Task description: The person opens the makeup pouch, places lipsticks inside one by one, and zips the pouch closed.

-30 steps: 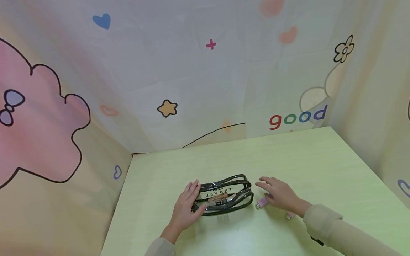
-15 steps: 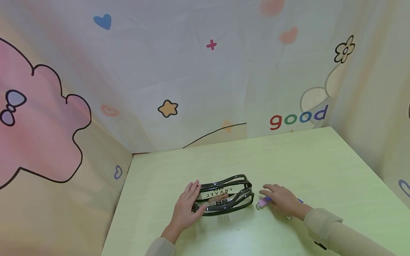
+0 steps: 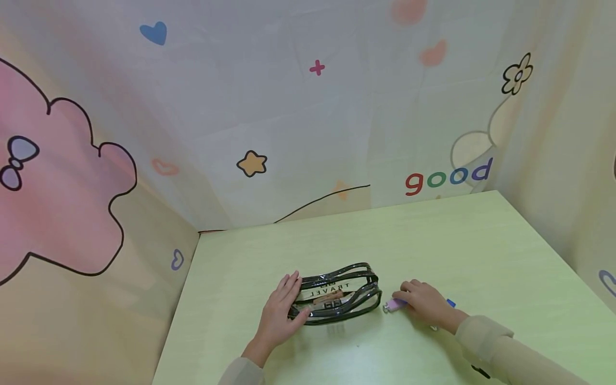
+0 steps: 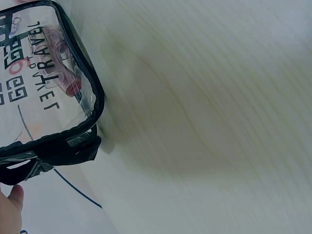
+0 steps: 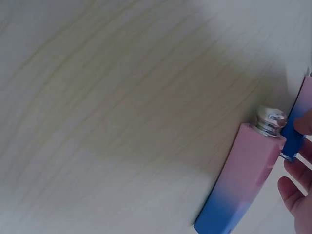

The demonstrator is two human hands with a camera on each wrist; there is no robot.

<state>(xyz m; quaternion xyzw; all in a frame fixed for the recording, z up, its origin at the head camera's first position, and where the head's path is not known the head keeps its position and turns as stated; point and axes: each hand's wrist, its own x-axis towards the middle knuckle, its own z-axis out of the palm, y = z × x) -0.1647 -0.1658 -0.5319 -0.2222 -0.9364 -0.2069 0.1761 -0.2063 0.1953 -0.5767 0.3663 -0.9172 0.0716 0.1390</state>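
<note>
A clear zip pouch [image 3: 337, 314] with black edging and TRAVEL lettering lies on the table. My left hand [image 3: 278, 315] rests over its left end, fingers straight, thumb along the near side. Through the pouch's clear wall a reddish, slim item [image 4: 68, 80] shows in the left wrist view. Right of the pouch, my right hand [image 3: 427, 305] pinches the blue end of a pink-to-blue tube [image 3: 395, 305] with a silvery tip. A second, similar tube [image 5: 243, 180] lies beside it in the right wrist view; from the head, my hand mostly hides it, leaving its blue end [image 3: 451, 302] visible.
The pale green table [image 3: 366, 235] runs back to a printed cloth wall [image 3: 289, 107]. More cloth hangs at the left and right sides. A small dark speck [image 3: 357, 346] lies on the table below the pouch.
My right hand has come down and slightly to the right, and its fingers have curled onto the tube. The left hand and the pouch have stayed put.
</note>
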